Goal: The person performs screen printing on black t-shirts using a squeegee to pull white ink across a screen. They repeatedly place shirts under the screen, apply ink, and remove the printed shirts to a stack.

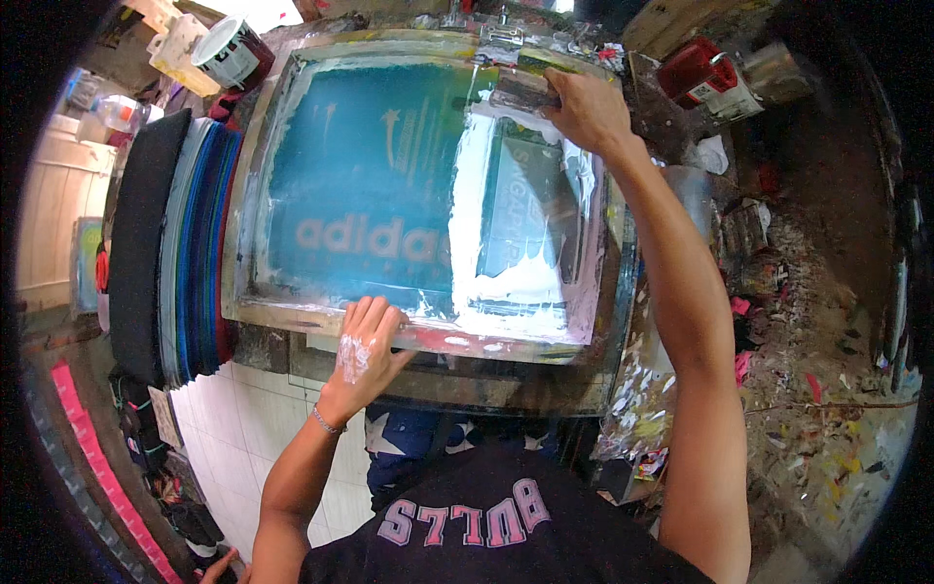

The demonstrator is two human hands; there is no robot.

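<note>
In front of me lies a screen-printing frame (326, 313) with pale wooden sides and a teal mesh (360, 165). Thick white ink (467, 209) covers a band right of its middle and pools toward the near right corner, around a grey stencil window. My left hand (368, 341), smeared with white on its back, has its fingers curled over the frame's near edge. At the far right corner my right hand (589, 109) is closed on the end of an ink-stained squeegee (523, 90), which lies across the inside of the frame. Its blade is hidden.
A stack of dark and blue fabric pieces (199, 253) stands close on the left. A white-and-dark paint can (233, 54) is at the far left, a red-stained can (710, 78) at the far right. Paint-spattered surfaces (817, 428) and scraps lie to the right.
</note>
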